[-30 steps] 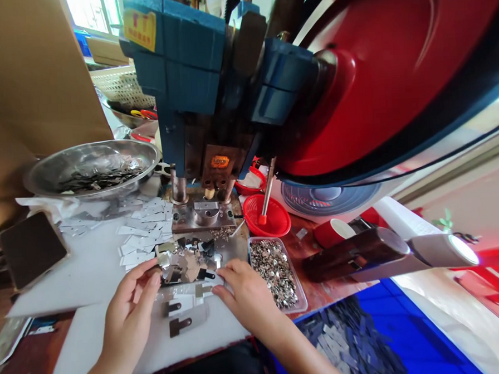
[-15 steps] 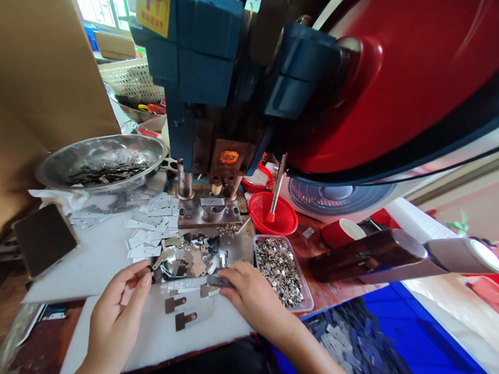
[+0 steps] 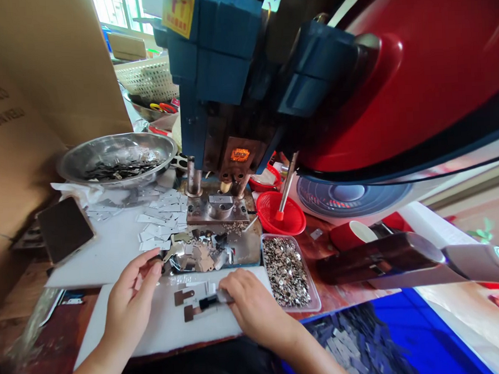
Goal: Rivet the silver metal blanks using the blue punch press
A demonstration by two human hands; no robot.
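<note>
My left hand (image 3: pixel 132 296) is at the left edge of a heap of small metal plates (image 3: pixel 198 254). Its thumb and forefinger are pinched together, and what they hold is hidden. My right hand (image 3: pixel 253 301) grips a flat grey piece with a black end (image 3: pixel 213 300), pointing left over the white sheet (image 3: pixel 156 326). Beneath its black end is one dark metal plate with a narrow tab (image 3: pixel 188 313); a similar tabbed plate (image 3: pixel 183 296) rests just above it.
Behind the heap stands a blue press (image 3: pixel 217 54) with a steel die (image 3: pixel 221 208). At its left are loose silver plates (image 3: pixel 165 208) and a metal bowl (image 3: pixel 70 163). A clear tub of small metal parts (image 3: pixel 316 300) and a red basket (image 3: pixel 304 223) stand right.
My right hand has drawn the grey piece down from the heap's front edge to the tabbed plates. My left hand stays by the heap. The whole view has shifted slightly.
</note>
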